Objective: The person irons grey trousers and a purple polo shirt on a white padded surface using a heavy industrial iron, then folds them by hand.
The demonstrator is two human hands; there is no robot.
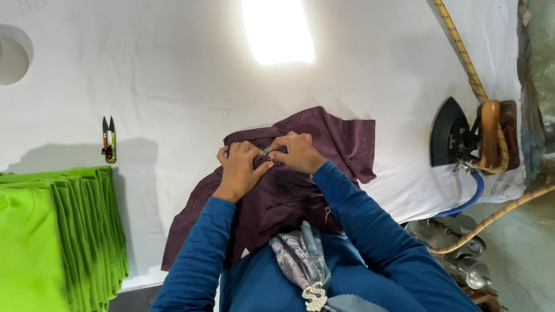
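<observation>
Maroon garment (300, 173), soft and creased, lies rumpled mid-table on a white padded cloth (173, 69). Left hand (240, 167) and right hand (298, 151) are both closed, pinching the fabric's upper edge, fingertips nearly touching. A small teal item shows between them; kind unclear. Metal snips (108, 140) lie left; folded green stack (63, 231) beneath; wedge-shaped black iron (451, 138) right.

Maroon garment (300, 190): soft cloth, faint sheen, creased. Tabletop (173, 75): white padded cloth cover, matt, lightly wrinkled. Stacked green garments (58, 231): matt knit cloth. Iron (450, 138): dark glossy body, smooth wooden handle. Thread snips (108, 140): dark metal blades. Iron's cord (462, 52): braided woven cloth sheath.
</observation>
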